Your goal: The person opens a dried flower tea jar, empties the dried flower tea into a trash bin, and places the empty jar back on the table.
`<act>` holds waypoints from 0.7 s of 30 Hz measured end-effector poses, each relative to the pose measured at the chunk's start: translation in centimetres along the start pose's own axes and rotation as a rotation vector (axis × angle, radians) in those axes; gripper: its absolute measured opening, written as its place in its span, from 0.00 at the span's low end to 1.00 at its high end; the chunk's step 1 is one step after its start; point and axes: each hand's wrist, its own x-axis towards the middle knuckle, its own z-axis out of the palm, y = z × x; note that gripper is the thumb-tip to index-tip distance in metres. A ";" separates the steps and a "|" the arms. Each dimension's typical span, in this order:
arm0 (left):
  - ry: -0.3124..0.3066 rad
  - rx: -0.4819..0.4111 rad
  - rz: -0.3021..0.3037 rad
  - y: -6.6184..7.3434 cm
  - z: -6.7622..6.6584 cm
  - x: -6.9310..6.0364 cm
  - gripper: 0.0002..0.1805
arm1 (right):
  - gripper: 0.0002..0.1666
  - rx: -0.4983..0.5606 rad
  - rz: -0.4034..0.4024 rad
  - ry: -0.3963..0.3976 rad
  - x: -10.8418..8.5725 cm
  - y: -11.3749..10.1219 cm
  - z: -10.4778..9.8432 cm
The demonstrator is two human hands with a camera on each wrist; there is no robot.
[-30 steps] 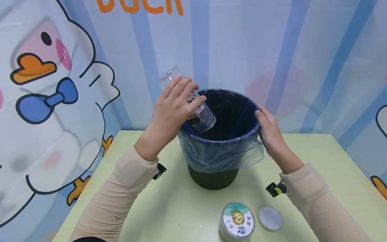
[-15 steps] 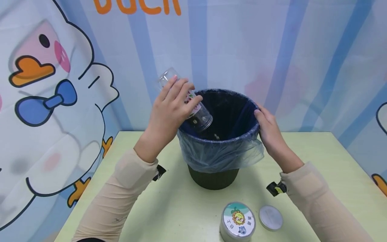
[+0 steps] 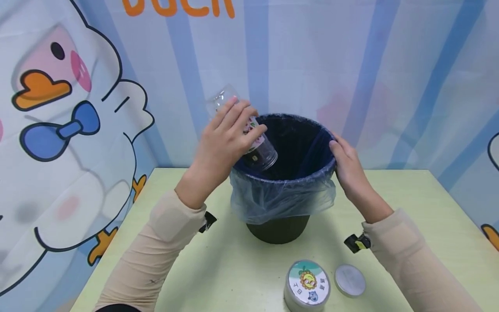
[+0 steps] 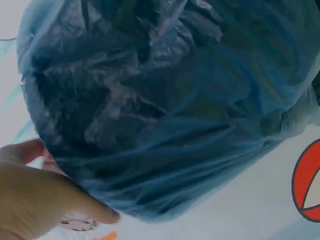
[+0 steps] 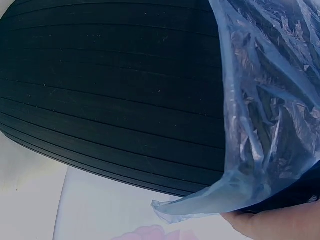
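Observation:
My left hand (image 3: pixel 224 141) grips a clear plastic jar (image 3: pixel 266 154) with a flowered label. The jar tilts mouth-down to the right over a dark trash can (image 3: pixel 277 230), and a small pale bit shows inside near its mouth. A translucent blue trash bag (image 3: pixel 282 200) lines the can and hangs over its rim. My right hand (image 3: pixel 351 171) holds the right side of the rim, thumb on top. In the left wrist view the bag (image 4: pixel 150 120) hides most of the jar. The right wrist view shows the ribbed can wall (image 5: pixel 110 90) and part of my hand (image 5: pixel 282 220).
A round container (image 3: pixel 308 284) with a sunflower picture on top stands near the table's front. Right of it lies a flat silver lid (image 3: pixel 350 280). Behind the pale green table (image 3: pixel 210 260) hangs a striped cloth (image 3: pixel 304 56) with a duck print.
The jar shifted slightly left and back right. Half a second ago pale bits showed below its mouth; none show falling now. The bag's right overhang has drawn in slightly. My right hand keeps its place.

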 end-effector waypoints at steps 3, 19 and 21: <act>0.014 -0.007 0.013 0.2 0.0 0.2 0.18 | 0.32 0.015 -0.010 -0.002 0.1 0.0 -0.1; -0.002 -0.035 0.004 0.1 0.1 -0.1 0.20 | 0.33 0.083 -0.010 -0.031 0.1 0.0 0.0; -0.003 -0.037 0.006 -0.1 0.1 -0.1 0.21 | 0.34 0.092 -0.011 -0.033 0.1 0.0 0.0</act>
